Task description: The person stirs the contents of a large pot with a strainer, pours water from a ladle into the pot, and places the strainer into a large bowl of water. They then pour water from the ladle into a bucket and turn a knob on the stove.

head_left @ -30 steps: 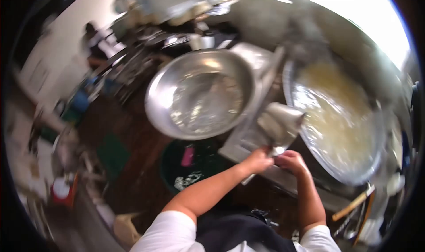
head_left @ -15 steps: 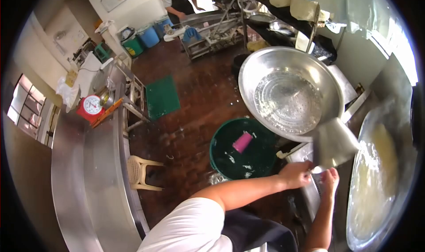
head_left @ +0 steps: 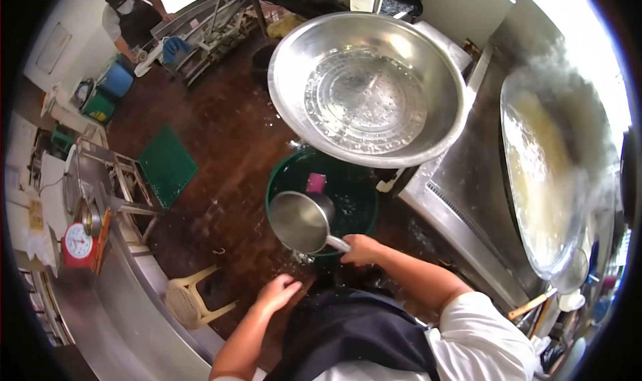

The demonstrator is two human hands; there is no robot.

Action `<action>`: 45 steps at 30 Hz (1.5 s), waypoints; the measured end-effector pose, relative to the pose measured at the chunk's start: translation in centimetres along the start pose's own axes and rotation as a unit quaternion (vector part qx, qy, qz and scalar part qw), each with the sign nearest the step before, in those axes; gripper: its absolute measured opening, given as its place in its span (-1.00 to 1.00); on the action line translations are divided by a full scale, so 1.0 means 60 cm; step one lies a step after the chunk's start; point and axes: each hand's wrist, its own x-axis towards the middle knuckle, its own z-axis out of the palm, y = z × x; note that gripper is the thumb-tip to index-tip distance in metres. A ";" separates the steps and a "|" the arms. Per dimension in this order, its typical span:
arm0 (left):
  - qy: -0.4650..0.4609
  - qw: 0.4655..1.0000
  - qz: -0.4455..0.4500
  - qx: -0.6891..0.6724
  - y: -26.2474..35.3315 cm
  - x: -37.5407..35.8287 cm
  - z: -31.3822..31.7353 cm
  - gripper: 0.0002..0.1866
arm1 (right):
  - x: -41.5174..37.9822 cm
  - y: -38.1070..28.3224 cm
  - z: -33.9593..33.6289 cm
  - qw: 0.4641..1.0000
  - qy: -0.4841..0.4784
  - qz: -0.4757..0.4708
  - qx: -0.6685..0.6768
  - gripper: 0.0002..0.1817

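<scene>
My right hand [head_left: 362, 249] is closed round the handle of a metal saucepan [head_left: 302, 222], a deep one with a long handle. The pan is over the near part of a dark green tub [head_left: 366, 210] on the floor, its mouth turned toward me, and looks empty. Inside the tub, partly hidden by the pan, is a pink plastic cup [head_left: 317, 182]. My left hand [head_left: 277, 293] holds nothing, fingers loosely apart, lower left of the pan. Beyond the tub sits a large steel basin [head_left: 368, 100] with a perforated-looking, wet bottom.
At right, a big wok [head_left: 545, 187] of steaming pale liquid sits on a steel stove [head_left: 461, 227]. A plastic stool [head_left: 190, 304] and steel counter [head_left: 127, 314] with a red scale [head_left: 79, 242] are at left. A co-worker [head_left: 130, 16] stands at the back.
The saucepan has moved from beside the wok to above the green tub. My left hand has come off its handle and swung left; my right hand now holds it. The view has turned right.
</scene>
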 end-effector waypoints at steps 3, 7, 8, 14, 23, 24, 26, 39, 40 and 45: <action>0.051 0.992 -0.119 0.001 -0.181 -0.065 0.017 -0.61 | 0.039 0.069 0.003 0.965 0.168 0.074 -0.188 -0.60; 0.043 0.914 -0.321 -0.246 -0.414 -0.147 0.097 -0.70 | 0.144 0.217 0.004 0.917 0.257 0.143 -0.268 -0.68; 0.003 0.853 -0.410 -0.322 -0.419 -0.176 0.087 -0.71 | 0.139 0.208 0.009 0.906 0.298 0.150 -0.261 -0.70; -0.017 0.854 -0.412 -0.318 -0.402 -0.199 0.075 -0.61 | 0.207 0.190 0.065 0.970 0.086 0.179 -0.144 -0.64; -0.008 0.943 -0.258 -0.208 -0.250 0.077 -0.091 -0.77 | -0.093 0.182 0.105 0.906 0.010 0.015 0.422 -0.71; -0.011 0.949 -0.245 -0.200 -0.236 0.103 -0.100 -0.76 | -0.130 0.181 0.107 0.911 0.010 0.002 0.412 -0.69; -0.018 0.962 -0.222 -0.157 -0.192 0.154 -0.112 -0.77 | -0.207 0.171 0.111 0.908 0.050 -0.013 0.416 -0.68; -0.095 0.986 -0.046 -0.128 0.045 0.182 0.015 -0.75 | -0.425 0.176 0.012 0.799 0.288 -0.131 0.512 -0.67; -0.081 0.991 -0.015 -0.106 0.027 0.161 0.024 -0.77 | -0.421 0.188 -0.003 0.793 0.301 -0.132 0.513 -0.67; 0.220 0.975 -0.012 0.006 -0.100 -0.005 0.067 -0.73 | -0.380 0.296 -0.075 0.756 0.368 -0.136 0.524 -0.75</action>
